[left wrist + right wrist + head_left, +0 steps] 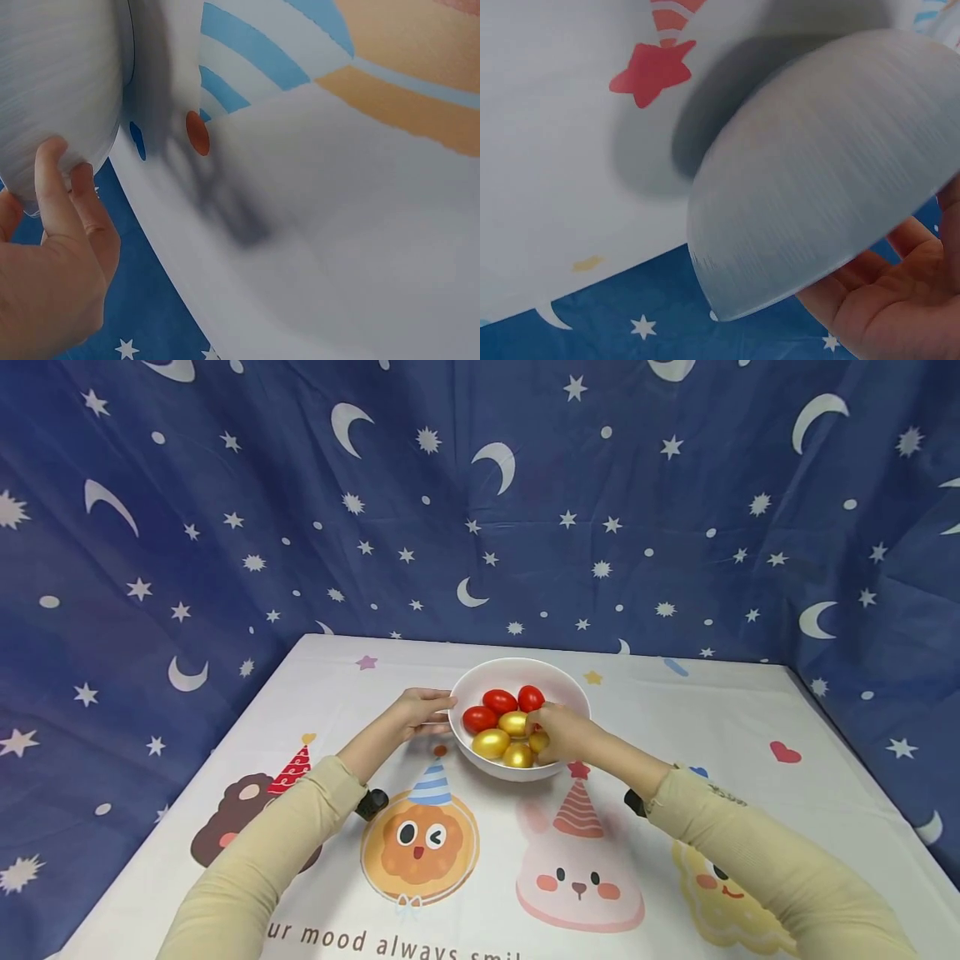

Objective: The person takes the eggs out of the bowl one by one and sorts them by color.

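A white bowl (510, 668) holds red eggs (480, 719) and golden eggs (491, 743), all smooth and shiny. My left hand (425, 712) holds the bowl at its left side. In the left wrist view, fingers (54, 176) of that hand touch the bowl's outer wall (60, 82). From the right, my right hand (566, 731) reaches over the rim with its fingers down among the eggs. The right wrist view shows this hand (900, 315) behind the bowl's outer wall (817, 172), with the fingertips hidden. Whether they grip an egg cannot be seen.
The bowl stands on a table with a white cartoon-print cloth (465, 927). Behind the table hangs a dark blue curtain (420, 485) with moons and stars. A black wrist device (371, 804) shows beneath the left forearm, another black piece (634, 802) beneath the right.
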Demonstrator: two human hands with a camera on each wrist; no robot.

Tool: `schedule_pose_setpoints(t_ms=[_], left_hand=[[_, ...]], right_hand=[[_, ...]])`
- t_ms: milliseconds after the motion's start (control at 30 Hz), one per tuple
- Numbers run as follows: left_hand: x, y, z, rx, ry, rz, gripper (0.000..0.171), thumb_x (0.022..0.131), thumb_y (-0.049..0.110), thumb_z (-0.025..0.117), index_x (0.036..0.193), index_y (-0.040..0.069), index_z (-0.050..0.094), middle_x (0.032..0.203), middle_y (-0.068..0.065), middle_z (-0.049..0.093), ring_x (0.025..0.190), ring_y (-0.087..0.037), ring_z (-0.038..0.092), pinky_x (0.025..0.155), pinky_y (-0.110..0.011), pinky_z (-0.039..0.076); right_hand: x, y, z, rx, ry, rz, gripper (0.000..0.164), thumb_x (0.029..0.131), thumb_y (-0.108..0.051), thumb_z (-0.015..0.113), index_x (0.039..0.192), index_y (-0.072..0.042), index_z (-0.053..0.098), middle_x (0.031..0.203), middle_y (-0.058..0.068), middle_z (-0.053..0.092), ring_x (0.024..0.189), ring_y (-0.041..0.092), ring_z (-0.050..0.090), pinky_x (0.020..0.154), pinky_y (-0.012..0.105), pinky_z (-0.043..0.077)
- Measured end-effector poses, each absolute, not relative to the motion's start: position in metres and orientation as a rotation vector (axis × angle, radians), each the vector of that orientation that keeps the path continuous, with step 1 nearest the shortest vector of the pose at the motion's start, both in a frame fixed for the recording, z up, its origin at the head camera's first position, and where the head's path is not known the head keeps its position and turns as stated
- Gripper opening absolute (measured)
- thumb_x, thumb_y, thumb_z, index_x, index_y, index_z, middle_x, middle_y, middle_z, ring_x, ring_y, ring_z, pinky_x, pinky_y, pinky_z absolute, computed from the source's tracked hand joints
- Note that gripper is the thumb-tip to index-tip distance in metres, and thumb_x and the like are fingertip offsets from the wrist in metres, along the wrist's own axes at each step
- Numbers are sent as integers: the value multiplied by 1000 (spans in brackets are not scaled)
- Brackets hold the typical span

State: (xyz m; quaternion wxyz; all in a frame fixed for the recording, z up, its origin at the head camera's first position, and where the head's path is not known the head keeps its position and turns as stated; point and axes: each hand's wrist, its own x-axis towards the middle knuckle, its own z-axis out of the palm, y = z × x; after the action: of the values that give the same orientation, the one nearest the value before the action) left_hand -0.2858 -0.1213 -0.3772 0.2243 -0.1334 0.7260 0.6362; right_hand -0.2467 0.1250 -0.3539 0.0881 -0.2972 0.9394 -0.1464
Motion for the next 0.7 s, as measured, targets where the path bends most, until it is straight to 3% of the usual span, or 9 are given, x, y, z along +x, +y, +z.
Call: schedule_pose_setpoints(t_ms=[300, 567, 700], left_hand=[[-285, -122, -378, -368, 1987, 1780, 49, 94, 17, 59, 140, 5, 45, 136, -20, 50, 108, -25, 61, 73, -23, 62], [-286, -121, -380, -365, 1974, 1805, 48, 94, 16, 59, 139, 5, 45, 136, -21, 50, 100, -21, 63, 74, -23, 62], [-286, -121, -380, -370, 1966, 1822, 48, 93, 14, 59, 139, 4, 46, 133, -20, 53, 88, -16, 64, 71, -22, 62]], right_hand=[[-246, 126, -345, -804, 2813, -515, 29, 70, 2, 72, 96, -5, 65, 92, 8, 65, 85, 22, 54, 73, 24, 59], [-245, 128, -340, -818, 2835, -521, 39, 74, 1, 74, 112, -1, 66, 106, 13, 68, 96, 25, 61, 87, 34, 61], [-244, 131, -337, -832, 2842, -569, 35, 75, 2, 72, 109, -1, 68, 105, 13, 69, 98, 27, 60, 87, 36, 60]])
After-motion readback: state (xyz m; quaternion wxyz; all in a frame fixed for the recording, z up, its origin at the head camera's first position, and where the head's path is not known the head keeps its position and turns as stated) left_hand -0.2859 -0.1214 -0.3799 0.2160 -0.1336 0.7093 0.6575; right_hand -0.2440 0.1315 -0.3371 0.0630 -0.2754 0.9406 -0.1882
